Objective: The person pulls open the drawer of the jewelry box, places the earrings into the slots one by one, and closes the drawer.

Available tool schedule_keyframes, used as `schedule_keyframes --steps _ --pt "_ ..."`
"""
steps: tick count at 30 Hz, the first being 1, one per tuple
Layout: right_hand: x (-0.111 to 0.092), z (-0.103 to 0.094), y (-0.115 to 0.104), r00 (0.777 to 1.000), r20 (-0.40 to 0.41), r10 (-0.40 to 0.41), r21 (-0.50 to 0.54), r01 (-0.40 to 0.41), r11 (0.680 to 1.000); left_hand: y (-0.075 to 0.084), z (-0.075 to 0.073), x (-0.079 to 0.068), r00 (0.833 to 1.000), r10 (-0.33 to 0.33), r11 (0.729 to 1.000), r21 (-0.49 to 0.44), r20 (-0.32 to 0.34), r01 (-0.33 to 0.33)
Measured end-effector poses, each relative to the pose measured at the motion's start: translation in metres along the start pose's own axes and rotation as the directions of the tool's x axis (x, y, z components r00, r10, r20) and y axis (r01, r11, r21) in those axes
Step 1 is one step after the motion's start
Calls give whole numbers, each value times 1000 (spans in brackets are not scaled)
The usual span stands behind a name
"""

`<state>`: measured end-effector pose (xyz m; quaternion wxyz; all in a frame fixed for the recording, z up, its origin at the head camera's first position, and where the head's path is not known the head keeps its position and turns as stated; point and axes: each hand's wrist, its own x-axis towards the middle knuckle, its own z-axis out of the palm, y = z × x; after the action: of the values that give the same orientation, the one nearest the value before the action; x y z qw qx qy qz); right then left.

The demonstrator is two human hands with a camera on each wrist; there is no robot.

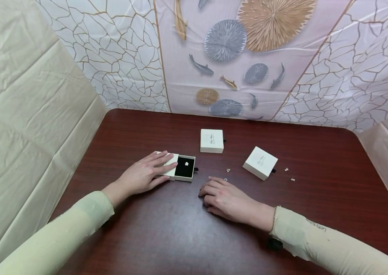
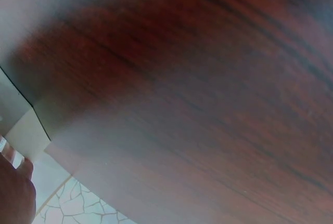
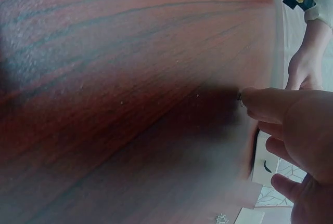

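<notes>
My left hand (image 1: 143, 172) rests with extended fingers on the white sleeve of a small slide-out jewelry box (image 1: 171, 176). Its drawer is pulled out to the right, showing a black insert (image 1: 181, 172) with a small flower-shaped stud earring (image 1: 186, 164) on it. My right hand (image 1: 228, 200) is low over the table, right of that drawer, fingers bent. In the right wrist view, a tiny silvery earring (image 3: 241, 97) shows at its fingertips, apparently pinched; its shape is mostly hidden. Another small earring (image 1: 226, 179) lies just beyond the knuckles.
Two closed white boxes with dark pull tabs, one upright (image 1: 211, 140) and one turned askew (image 1: 260, 163), stand farther back. More small earrings lie loose: one silvery piece (image 1: 228, 170) in the middle and two pieces (image 1: 293, 179) at the right. Patterned cloth (image 1: 128, 57) hangs behind the dark table (image 1: 166, 236).
</notes>
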<state>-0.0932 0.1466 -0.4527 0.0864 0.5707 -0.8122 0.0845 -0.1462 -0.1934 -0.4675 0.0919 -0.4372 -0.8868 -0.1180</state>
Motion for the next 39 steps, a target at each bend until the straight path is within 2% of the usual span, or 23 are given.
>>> schedule_keyframes --steps 13,18,30,39 --pt "3 1 0 1000 -11 -25 -14 25 1000 0 -1 0 1000 -13 1000 8 18 13" --pt "4 -1 1 1000 -6 -10 9 10 1000 0 -1 1 1000 -16 1000 9 26 16" --pt "18 -19 12 1000 -13 12 -28 -12 1000 0 -1 1 999 -16 1000 6 33 16" --pt "37 -30 25 996 -18 92 67 -91 994 -1 0 1 1000 -8 1000 3 22 8"
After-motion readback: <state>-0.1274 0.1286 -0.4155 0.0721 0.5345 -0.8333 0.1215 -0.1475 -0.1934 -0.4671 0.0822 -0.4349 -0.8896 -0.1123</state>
